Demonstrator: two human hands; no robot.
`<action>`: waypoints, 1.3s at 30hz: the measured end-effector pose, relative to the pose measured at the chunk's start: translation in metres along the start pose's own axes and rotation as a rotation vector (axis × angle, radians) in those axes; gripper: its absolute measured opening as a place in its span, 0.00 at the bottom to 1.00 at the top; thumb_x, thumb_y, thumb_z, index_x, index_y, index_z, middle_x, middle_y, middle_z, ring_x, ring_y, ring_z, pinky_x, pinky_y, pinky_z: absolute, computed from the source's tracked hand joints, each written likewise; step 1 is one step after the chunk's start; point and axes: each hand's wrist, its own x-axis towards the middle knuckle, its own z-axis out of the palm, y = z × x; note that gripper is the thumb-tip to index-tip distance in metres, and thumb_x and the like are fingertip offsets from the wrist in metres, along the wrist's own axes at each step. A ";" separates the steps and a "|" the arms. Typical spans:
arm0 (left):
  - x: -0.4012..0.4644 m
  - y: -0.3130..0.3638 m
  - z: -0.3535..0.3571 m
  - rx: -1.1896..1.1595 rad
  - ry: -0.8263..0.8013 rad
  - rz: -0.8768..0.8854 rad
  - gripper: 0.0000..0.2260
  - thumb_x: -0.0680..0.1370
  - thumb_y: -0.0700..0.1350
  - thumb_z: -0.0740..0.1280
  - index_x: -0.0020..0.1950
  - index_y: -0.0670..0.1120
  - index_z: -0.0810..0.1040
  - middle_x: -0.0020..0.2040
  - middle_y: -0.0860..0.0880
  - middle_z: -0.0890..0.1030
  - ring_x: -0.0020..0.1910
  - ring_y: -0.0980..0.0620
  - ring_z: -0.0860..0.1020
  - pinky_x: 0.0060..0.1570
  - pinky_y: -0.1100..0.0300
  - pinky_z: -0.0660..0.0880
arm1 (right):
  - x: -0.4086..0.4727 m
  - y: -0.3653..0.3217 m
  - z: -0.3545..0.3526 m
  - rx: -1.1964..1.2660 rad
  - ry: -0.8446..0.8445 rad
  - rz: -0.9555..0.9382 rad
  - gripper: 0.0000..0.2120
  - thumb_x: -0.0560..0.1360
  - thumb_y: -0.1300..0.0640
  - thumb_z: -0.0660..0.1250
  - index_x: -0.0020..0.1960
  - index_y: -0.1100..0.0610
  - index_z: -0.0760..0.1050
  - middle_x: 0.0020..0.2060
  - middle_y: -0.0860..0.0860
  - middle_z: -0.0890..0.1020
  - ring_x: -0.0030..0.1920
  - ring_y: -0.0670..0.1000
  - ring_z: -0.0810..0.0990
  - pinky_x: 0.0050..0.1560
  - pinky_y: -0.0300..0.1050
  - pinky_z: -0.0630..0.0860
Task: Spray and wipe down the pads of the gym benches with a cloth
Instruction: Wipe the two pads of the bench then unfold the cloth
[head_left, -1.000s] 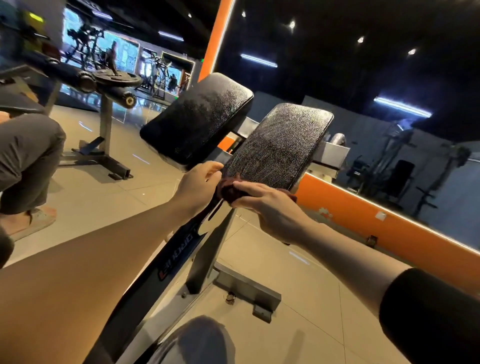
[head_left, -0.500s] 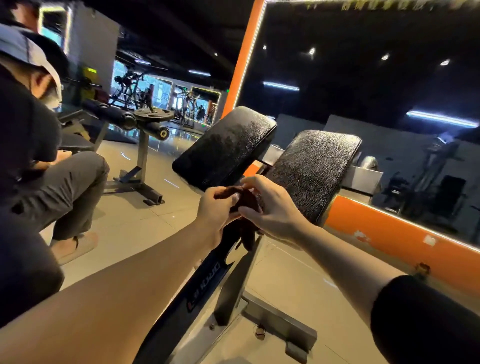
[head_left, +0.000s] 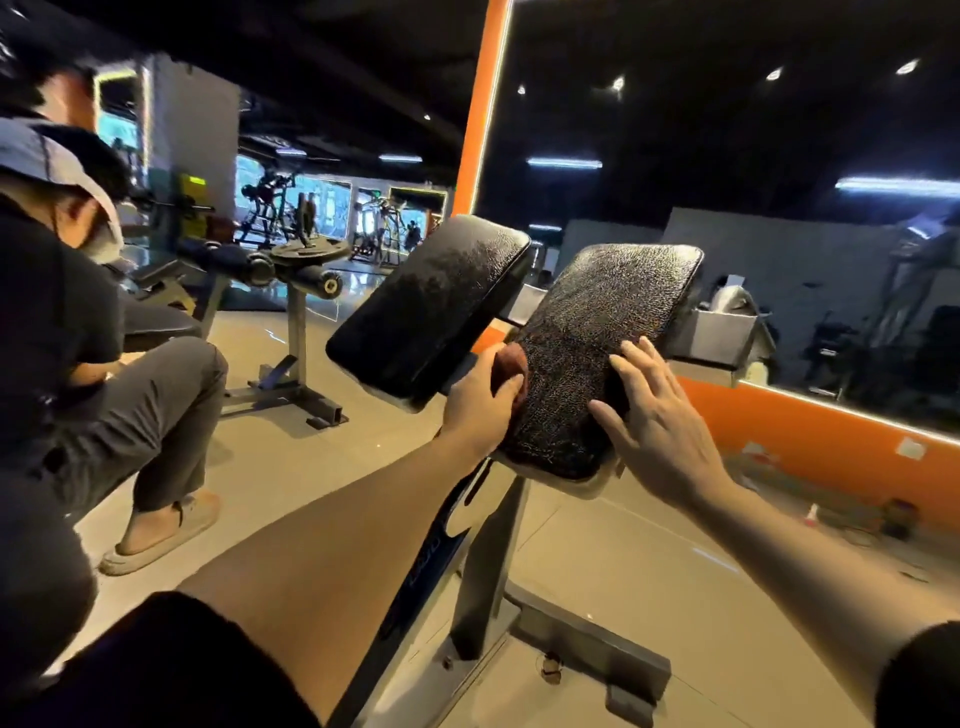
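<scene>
The right pad (head_left: 597, 358) is the one in work now: black, grainy, glistening w/ droplets, so I judge it is already sprayed and the wiping is in hand. It is mounted on the slanted frame (head_left: 483, 566) of the bench, just beside its twin, the left pad (head_left: 431, 312), w/ a narrow gap between them.

The cloth (head_left: 511, 371) (dark reddish, bunched) sits at the left edge of the right pad, about mid-height. The left hand (head_left: 480, 402) grips it, fingers and thumb curled round it. The right hand (head_left: 654, 421) is wide, fingers straight and spread, resting at the right edge of the same pad and holding nothing; it seems to steady the pad.

To do this step well: press the cloth flat instead of bunched, pull long strokes along the pad, overlap each pass, and finish on the rounded edges and the lower corner, where liquid may collect. Keep the right hand off the wet part, or wipe there last.

Direction: the pad's long axis runs from its lower end, near the person, up and away to the far end, which points to the mirror wall (head_left: 779, 156). The face is tilted, looking up and toward the person. The left pad lies approx. parallel.

Further out, another person (head_left: 78, 322) sits on a bench at left.
</scene>
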 end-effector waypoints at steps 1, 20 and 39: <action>-0.009 0.002 0.001 -0.004 0.026 0.043 0.19 0.82 0.46 0.63 0.72 0.52 0.68 0.65 0.46 0.76 0.66 0.46 0.73 0.67 0.51 0.69 | -0.002 0.000 0.002 0.036 -0.004 0.009 0.38 0.77 0.36 0.48 0.75 0.62 0.62 0.77 0.56 0.60 0.78 0.51 0.50 0.77 0.51 0.50; -0.075 0.061 0.042 -0.071 0.036 0.335 0.16 0.81 0.40 0.63 0.68 0.50 0.71 0.58 0.51 0.79 0.57 0.59 0.75 0.59 0.68 0.70 | -0.007 0.020 -0.004 0.747 0.059 0.044 0.29 0.79 0.42 0.49 0.74 0.57 0.66 0.72 0.47 0.64 0.75 0.41 0.57 0.72 0.30 0.51; 0.032 0.011 0.011 -0.016 -0.033 -0.156 0.20 0.80 0.61 0.57 0.71 0.60 0.67 0.67 0.52 0.74 0.65 0.50 0.72 0.68 0.47 0.67 | -0.006 0.030 0.001 0.705 0.021 -0.025 0.25 0.79 0.46 0.53 0.70 0.56 0.71 0.72 0.43 0.63 0.74 0.37 0.54 0.68 0.22 0.47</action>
